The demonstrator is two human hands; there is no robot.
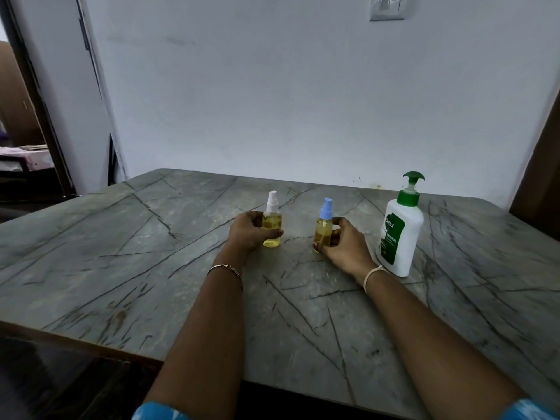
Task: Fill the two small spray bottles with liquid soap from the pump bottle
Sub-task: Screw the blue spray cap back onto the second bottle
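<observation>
Left hand (pixel 247 230) curls round the white-capped spray bottle (pixel 271 219); right hand (pixel 342 241) curls round the blue-capped spray bottle (pixel 324 227). Both bottles stand on the counter (pixel 151 253) inside my fingers (pixel 274 234), holding yellow soap, spray tops on. The Dettol pump bottle (pixel 400 234) stands just beyond my right fingers, untouched.

Judgement: filling looks complete, and the step is setting down. Check each top is snug, keep the bases flat, then uncurl the fingers outward without nudging, since narrow bottles tip easily.

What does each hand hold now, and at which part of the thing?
The left hand grips the white-capped spray bottle around its body; the right hand grips the blue-capped spray bottle around its body.
</observation>
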